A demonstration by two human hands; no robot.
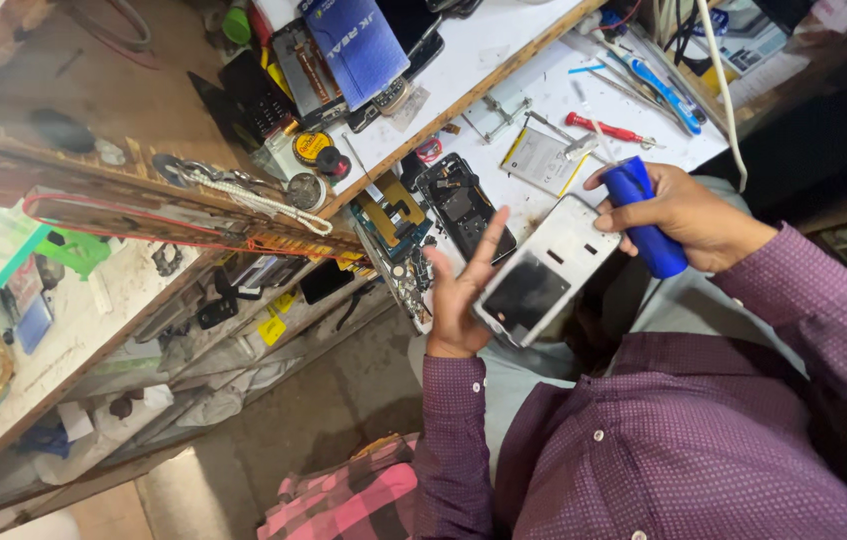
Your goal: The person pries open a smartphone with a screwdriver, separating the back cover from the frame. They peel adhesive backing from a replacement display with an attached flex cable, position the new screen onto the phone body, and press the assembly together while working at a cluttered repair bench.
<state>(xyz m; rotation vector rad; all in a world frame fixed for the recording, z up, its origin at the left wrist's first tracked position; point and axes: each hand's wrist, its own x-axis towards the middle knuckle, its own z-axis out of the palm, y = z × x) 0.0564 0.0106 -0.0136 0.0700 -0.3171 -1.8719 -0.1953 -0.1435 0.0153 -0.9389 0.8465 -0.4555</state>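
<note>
Above the person's lap, just off the near edge of the white worktable [503, 75], a flat white phone back cover with a dark square patch [541, 272] is being held up at a slant. The left hand [463, 290] is holding its lower left side, with the thumb tucked under and the fingers [488, 240] standing open and straight beside the cover. The right hand [678, 210] is gripping a round blue bottle-shaped tool [648, 215] tight, and its fingertips are touching the cover's top right corner. The blue tool is pointing up toward the table.

Just past the cover, an opened black phone with its insides showing [463, 205] is lying right at the table's edge. A white flat battery [541, 160] is lying near it, and a red-handled screwdriver [603, 128] is lying a bit farther back. Blue tweezers [663, 92] and white cables [713, 70] are crowding the far corner.

To the left, a brown wooden shelf [133, 215] full of small parts is sitting close by. Below the hands, there is open room over the purple dotted shirt [683, 440] and the grey floor [333, 400].
</note>
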